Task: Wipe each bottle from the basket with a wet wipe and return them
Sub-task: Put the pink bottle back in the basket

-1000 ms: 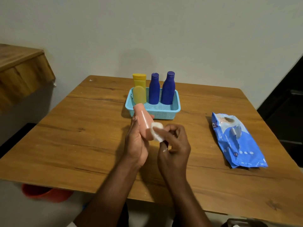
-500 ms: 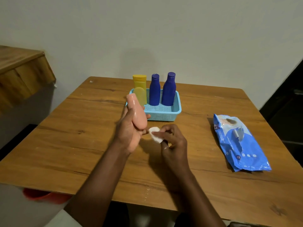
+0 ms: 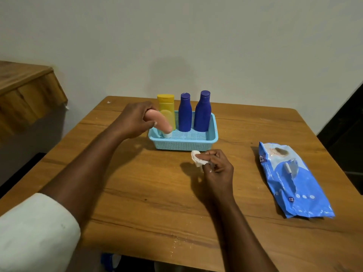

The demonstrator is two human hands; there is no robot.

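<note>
Only "72" reads on the blue wipe pack (image 3: pixel 294 179).

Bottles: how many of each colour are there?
Blue bottles: 2
Yellow bottle: 1
Pink bottle: 1, held by the left hand in the basket
Total: 4

Wooden table (image 3: pixel 137 193) fills the lower and middle frame, its far edge against a plain pale wall (image 3: pixel 216 46). Wooden ledge (image 3: pixel 25 91) projects at the left edge; a dark opening (image 3: pixel 349 134) occupies the right edge.
</note>
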